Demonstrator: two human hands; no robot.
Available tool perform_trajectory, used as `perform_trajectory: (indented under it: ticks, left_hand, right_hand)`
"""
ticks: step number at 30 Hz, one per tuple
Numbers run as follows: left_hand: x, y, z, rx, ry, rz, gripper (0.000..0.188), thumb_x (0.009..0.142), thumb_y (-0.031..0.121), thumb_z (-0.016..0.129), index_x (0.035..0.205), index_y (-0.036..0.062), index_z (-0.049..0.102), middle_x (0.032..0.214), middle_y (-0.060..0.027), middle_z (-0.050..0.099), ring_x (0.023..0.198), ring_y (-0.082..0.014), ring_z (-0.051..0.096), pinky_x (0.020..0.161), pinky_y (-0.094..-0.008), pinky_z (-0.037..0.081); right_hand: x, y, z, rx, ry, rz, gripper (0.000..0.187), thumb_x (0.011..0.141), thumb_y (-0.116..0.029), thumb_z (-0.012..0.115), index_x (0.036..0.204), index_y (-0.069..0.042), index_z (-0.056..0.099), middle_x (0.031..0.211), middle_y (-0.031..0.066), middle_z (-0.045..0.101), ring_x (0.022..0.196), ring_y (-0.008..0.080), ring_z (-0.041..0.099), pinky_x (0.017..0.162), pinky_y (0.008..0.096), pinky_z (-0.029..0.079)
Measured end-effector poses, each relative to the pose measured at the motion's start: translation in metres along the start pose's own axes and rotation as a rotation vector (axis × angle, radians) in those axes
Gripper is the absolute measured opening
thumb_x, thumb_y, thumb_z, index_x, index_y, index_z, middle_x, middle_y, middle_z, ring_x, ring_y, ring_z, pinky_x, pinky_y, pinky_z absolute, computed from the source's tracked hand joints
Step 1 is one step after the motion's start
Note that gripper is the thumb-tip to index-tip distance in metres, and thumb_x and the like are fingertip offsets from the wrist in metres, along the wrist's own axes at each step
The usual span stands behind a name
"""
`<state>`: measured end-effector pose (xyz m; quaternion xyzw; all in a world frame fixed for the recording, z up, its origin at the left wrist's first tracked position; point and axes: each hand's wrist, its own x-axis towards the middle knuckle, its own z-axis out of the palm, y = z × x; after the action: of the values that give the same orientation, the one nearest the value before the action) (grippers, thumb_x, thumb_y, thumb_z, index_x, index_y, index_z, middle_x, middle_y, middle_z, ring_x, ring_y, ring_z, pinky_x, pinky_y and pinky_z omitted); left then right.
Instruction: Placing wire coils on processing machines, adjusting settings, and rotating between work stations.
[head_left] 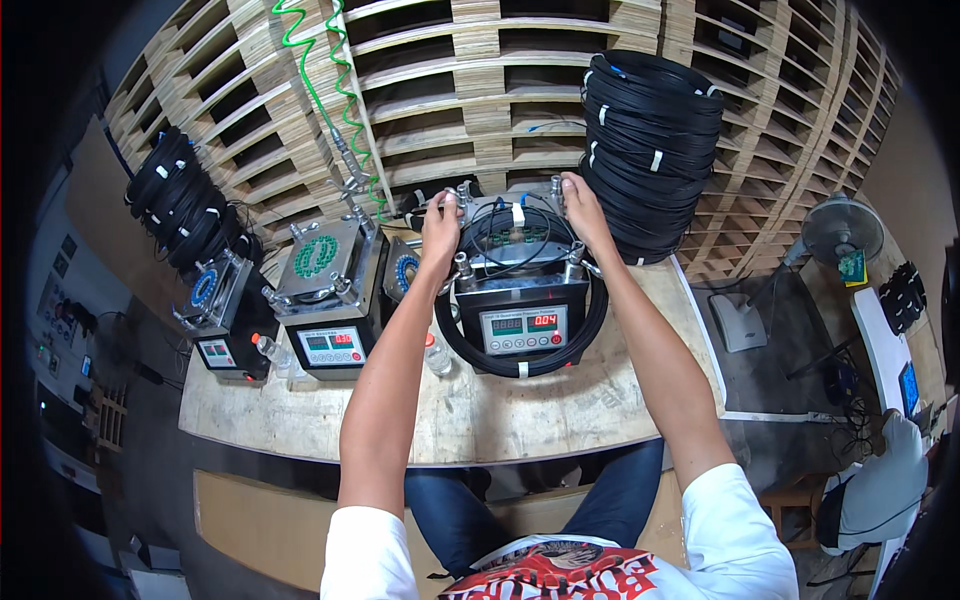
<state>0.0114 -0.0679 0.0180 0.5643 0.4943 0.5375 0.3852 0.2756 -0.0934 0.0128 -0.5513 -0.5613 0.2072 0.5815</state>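
Both my arms reach forward to a benchtop polishing machine [525,290] with a dark body and a lit display panel. My left hand [441,232] has its fingers closed at the metal corner post [463,192] on the far left of its top. At the far right post [557,186], my right hand [584,208] is closed in the same way. A coil of black cable [598,322] hangs around the machine's front, and thin loops of it cross the top. Blue-tipped cable ends lie near the top plate. Green connector pieces partly show beneath the loops.
Left along the wooden bench [470,425] stand a machine with a green ring [316,257] and another with a blue ring [204,288]. Small bottles [437,355] stand between machines. A tall cable stack [655,150] rises at back right, before wooden pallets. Another person [880,485] sits far right.
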Motion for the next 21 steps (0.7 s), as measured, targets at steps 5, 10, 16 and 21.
perform_trajectory:
  ticks: [5, 10, 16, 21]
  left_hand:
    - [0.003, -0.010, 0.006, 0.139, 0.016, 0.091, 0.045, 0.104, 0.036, 0.050, 0.137, 0.0038, 0.053, 0.107, -0.0182, 0.069, 0.096, -0.0266, 0.068, 0.087, -0.0371, 0.051]
    - [0.006, -0.011, 0.001, 0.375, 0.008, 0.332, 0.043, 0.103, 0.032, 0.052, 0.139, 0.0082, 0.051, 0.099, -0.0209, 0.069, 0.093, -0.0376, 0.066, 0.086, -0.0454, 0.050]
    - [0.004, -0.005, 0.002, 0.186, -0.075, 0.167, 0.052, 0.100, 0.023, 0.062, 0.148, 0.0126, 0.044, 0.094, -0.0136, 0.068, 0.086, -0.0251, 0.064, 0.084, -0.0378, 0.050]
    - [-0.007, 0.008, 0.005, 0.099, -0.130, 0.129, 0.068, 0.098, 0.020, 0.065, 0.156, 0.0125, 0.031, 0.101, -0.0100, 0.068, 0.095, -0.0179, 0.060, 0.090, -0.0328, 0.047]
  right_hand:
    - [0.001, 0.000, -0.006, -0.106, -0.035, -0.085, 0.043, 0.106, -0.034, 0.045, 0.135, -0.004, 0.054, 0.129, 0.0234, 0.063, 0.121, 0.0398, 0.059, 0.101, 0.0397, 0.046]
    - [-0.006, -0.011, -0.008, -0.119, -0.117, -0.153, 0.041, 0.105, -0.030, 0.051, 0.136, -0.004, 0.052, 0.125, 0.0221, 0.064, 0.108, 0.0366, 0.066, 0.094, 0.0395, 0.049]
    - [-0.004, -0.005, -0.006, -0.074, -0.080, -0.167, 0.039, 0.103, -0.027, 0.055, 0.136, -0.008, 0.054, 0.105, 0.0175, 0.069, 0.094, 0.0251, 0.067, 0.085, 0.0356, 0.051]
    - [-0.005, 0.000, -0.008, -0.134, -0.040, -0.029, 0.047, 0.101, -0.036, 0.056, 0.138, -0.007, 0.054, 0.103, 0.0203, 0.069, 0.088, 0.0275, 0.067, 0.083, 0.0367, 0.051]
